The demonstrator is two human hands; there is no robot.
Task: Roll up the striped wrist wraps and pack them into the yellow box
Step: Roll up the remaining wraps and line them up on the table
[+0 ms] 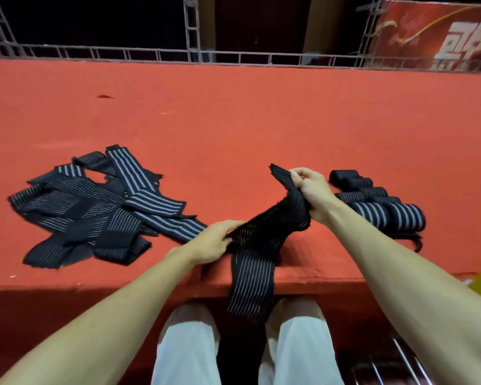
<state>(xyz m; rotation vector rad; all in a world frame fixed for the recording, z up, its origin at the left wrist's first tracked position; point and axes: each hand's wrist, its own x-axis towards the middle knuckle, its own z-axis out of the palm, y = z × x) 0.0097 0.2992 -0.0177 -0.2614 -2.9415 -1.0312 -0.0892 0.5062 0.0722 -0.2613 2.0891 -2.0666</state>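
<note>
The left grip (214, 241) pinches the striped wrap (261, 232) midway; the right grip (313, 191) clenches its upper end, tail hanging down

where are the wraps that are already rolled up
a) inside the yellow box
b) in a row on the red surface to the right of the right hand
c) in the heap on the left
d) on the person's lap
b: the rolled wraps lie side by side on the red surface just right of the right hand, while the heap on the left is all unrolled.
</note>
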